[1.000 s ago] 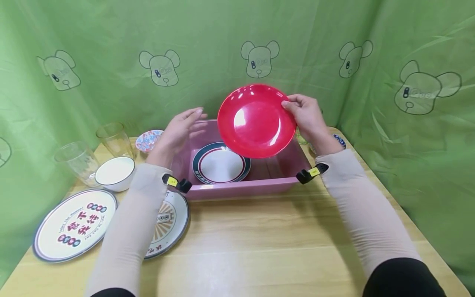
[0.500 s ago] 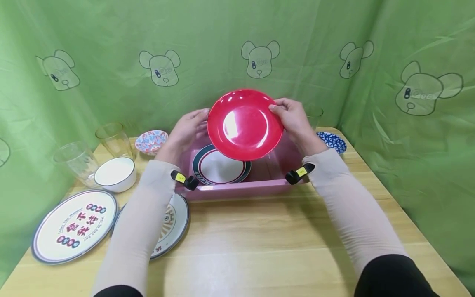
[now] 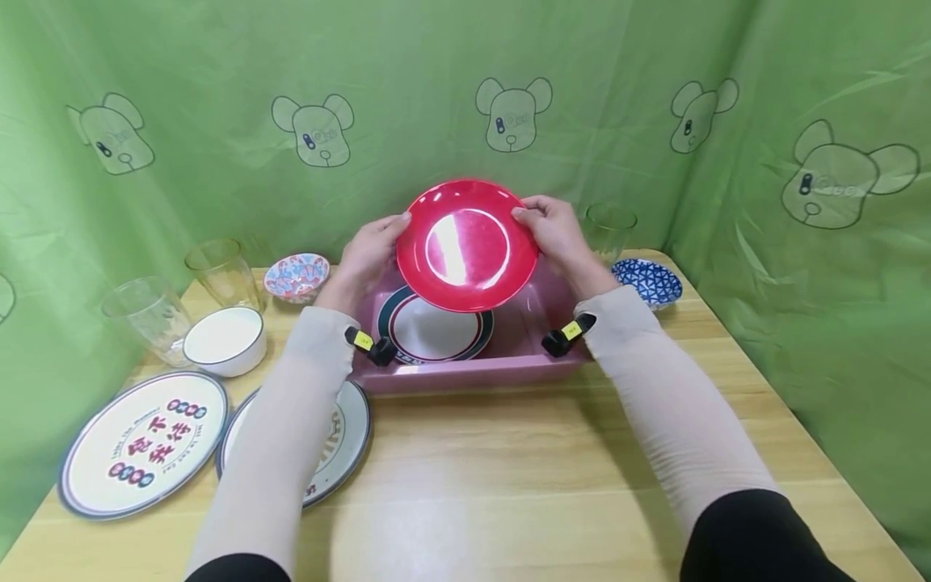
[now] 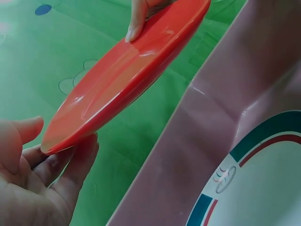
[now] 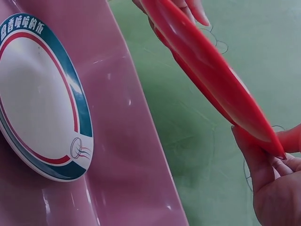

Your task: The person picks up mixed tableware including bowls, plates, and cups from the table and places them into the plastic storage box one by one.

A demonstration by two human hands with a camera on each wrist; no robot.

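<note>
A glossy red plate (image 3: 467, 250) is held up over the pink basin (image 3: 480, 375), its face tilted toward me. My right hand (image 3: 558, 234) pinches its right rim, thumb on the upper face and fingers behind. At the opposite rim my left hand (image 3: 368, 255) holds the edge; in the left wrist view its fingertips (image 4: 87, 148) curl under the plate, while the thumb stands close above the rim. Inside the basin lies a white plate (image 3: 429, 331) with a teal band and a red ring, partly hidden by the red one.
Left of the basin stand clear glasses, a white bowl (image 3: 224, 341) and a patterned bowl (image 3: 296, 276). Two large printed plates, one at the far left (image 3: 143, 444), lie nearer me. A blue-patterned bowl (image 3: 647, 281) and a glass (image 3: 608, 229) are at right. Green curtain (image 3: 436, 73) surrounds the table.
The right hand has brought the red plate leftward and slightly lower. My left hand, apart from it a second ago, has moved right and now holds its left rim.
</note>
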